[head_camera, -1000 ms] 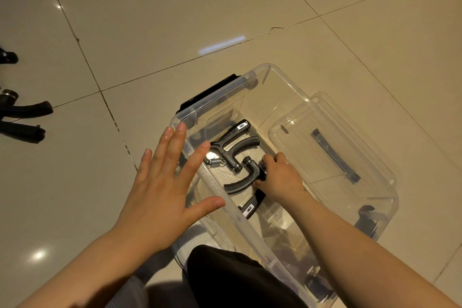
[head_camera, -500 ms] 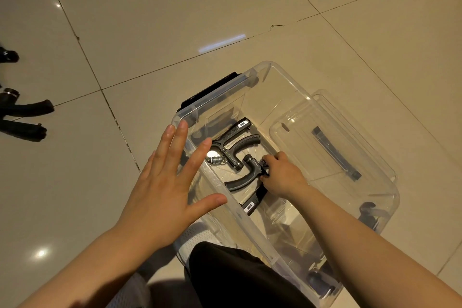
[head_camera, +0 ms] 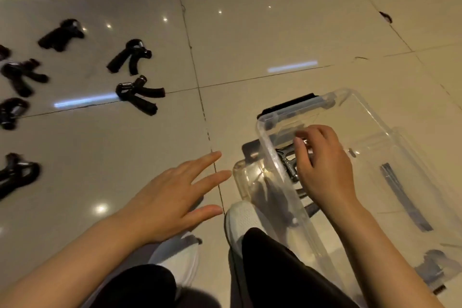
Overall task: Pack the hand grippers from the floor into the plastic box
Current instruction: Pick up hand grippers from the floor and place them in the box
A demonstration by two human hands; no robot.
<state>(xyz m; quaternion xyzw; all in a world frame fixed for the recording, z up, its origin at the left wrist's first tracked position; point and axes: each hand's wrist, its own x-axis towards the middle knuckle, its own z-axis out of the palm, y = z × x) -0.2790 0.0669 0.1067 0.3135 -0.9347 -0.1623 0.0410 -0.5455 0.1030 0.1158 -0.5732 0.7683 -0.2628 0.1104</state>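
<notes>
Left hand: the left hand [head_camera: 172,197] hangs flat above the tiled floor [head_camera: 250,32] at lower centre, fingers straight and spread, holding nothing, its tips pointing at the box wall.
Right hand: the right hand [head_camera: 325,170] is inside the plastic box [head_camera: 370,117] at centre right, fingers curled loosely downward over the grippers in there; whether it actually grips one, I cannot tell.
Box: clear, open-topped, sitting on the floor in the lower right of the frame, a black latch [head_camera: 290,104] on its far short end.
Packed grippers: dark hand grippers in the box [head_camera: 287,162] lie against the near-left wall, mostly covered by the right hand.
Loose grippers: and plenty out on the tiles at left! Nearest gripper [head_camera: 140,95] at centre left, upper gripper [head_camera: 130,55] just above it, far gripper [head_camera: 61,35] at upper left, more blurred ones along the left edge.
Lid: a transparent lid [head_camera: 410,182] with a dark strip lies under the box's right side.
Feet: white shoes [head_camera: 246,220] and black trouser legs [head_camera: 275,265] at bottom centre, one shoe touching the box's near corner.
</notes>
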